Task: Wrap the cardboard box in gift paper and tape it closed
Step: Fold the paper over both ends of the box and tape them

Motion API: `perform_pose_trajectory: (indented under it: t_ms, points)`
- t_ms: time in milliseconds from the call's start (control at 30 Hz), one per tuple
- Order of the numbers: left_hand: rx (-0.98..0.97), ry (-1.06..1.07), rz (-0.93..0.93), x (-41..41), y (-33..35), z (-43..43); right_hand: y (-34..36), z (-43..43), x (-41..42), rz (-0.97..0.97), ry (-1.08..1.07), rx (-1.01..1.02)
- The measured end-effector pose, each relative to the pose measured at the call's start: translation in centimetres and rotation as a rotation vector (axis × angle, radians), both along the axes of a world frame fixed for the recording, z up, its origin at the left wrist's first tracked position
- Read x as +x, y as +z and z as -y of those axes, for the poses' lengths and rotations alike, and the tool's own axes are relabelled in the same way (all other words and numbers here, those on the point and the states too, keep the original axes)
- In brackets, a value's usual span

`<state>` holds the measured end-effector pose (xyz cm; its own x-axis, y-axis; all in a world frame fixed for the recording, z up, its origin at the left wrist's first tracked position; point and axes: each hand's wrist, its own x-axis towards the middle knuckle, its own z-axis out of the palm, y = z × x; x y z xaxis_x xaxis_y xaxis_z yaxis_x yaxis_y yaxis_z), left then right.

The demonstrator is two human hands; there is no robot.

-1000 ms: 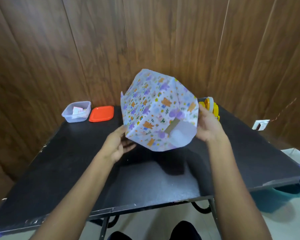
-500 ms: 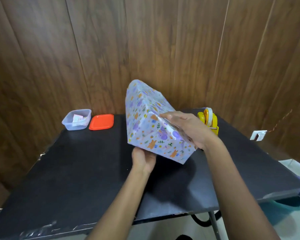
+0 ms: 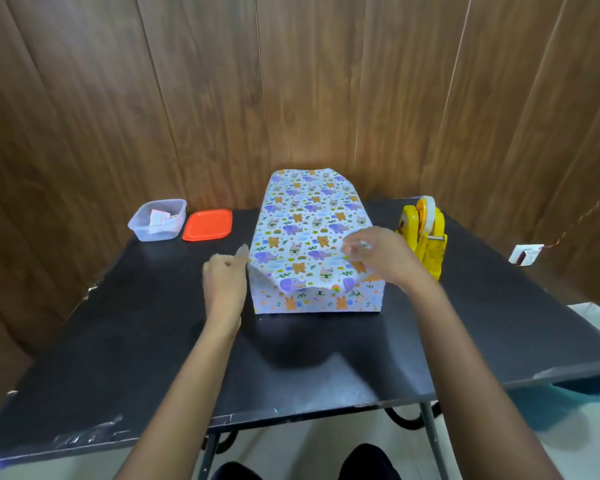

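A: Black worktop point(image 3: 118, 341), wood-panelled wall behind: how far along?
B: Cardboard box in animal-print gift paper point(image 3: 309, 237) is covered. Its near flap is folded down, tape unseen, and the far end looks loose.
A: Hands?
B: Box sits between them. Left hand point(image 3: 222, 282) beside its corner, loosely curled, empty. Right hand point(image 3: 378, 258) on top, pinching or pressing, unclear. Yellow plastic tape dispenser point(image 3: 423, 237) just beyond the right hand.

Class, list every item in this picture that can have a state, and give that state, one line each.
Gift-wrapped box: lying on the table, near end flap folded down.
Clear container: open, paper scraps inside.
Orange lid: off, flat beside the container.
Tape dispenser: upright, holding a tape roll.
Left hand: loosely curled beside the box, holding nothing.
Right hand: on the box top; grip blurred.
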<state>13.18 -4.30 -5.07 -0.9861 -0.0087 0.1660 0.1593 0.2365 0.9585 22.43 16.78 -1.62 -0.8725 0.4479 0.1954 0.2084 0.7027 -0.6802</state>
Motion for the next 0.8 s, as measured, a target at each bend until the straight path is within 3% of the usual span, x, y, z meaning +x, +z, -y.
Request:
perform_pose_trajectory:
  t_ms: [33,100,167,267,333,433,800]
  points:
    - [-0.063,0.024,-0.063,0.5,0.7,-0.1,-0.3,-0.3,0.3,-0.057,-0.122,0.067]
    - [-0.096,-0.021,-0.004,1.1,1.6,0.0,-1.1,-0.3,1.3,-0.099,-0.367,0.11]
    - [0.055,-0.159,0.211,1.3,1.5,0.0,-1.8,-0.2,2.1,-0.079,-0.479,-0.159]
    - [0.374,-0.262,0.385,1.7,0.7,-0.7,-2.2,0.9,2.7,-0.06,-0.386,-0.675]
    - [0.538,-0.243,0.395,1.8,0.2,-1.4,-2.1,1.4,2.5,-0.114,-0.29,-0.888]
    - [0.619,-0.204,0.339,1.7,-0.9,-2.0,-2.8,1.2,1.7,-0.244,-0.212,-1.107]
    - [0.67,-0.083,0.327,1.6,-0.7,-3.0,-4.3,0.7,0.0,-0.373,-0.198,-1.098]
